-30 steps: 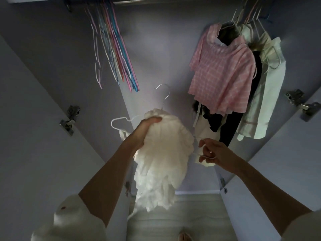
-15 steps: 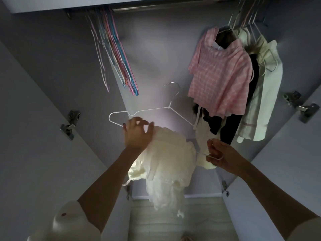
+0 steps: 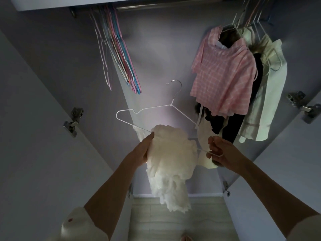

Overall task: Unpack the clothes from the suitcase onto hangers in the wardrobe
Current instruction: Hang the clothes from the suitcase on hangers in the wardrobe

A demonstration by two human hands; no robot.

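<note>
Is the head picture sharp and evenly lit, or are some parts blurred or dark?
Head view: dim overall; the white garment is brightest. The empty coloured hangers are motion-blurred, the pink checked top slightly soft. Wide-angle distortion slants the wardrobe walls.

White wire hanger (image 3: 152, 108) tilted, hook at 12 o'clock, unhung. Bunched white garment (image 3: 171, 159) draped over its bottom bar, trailing toward 6 o'clock inside wardrobe (image 3: 52, 54).
</note>
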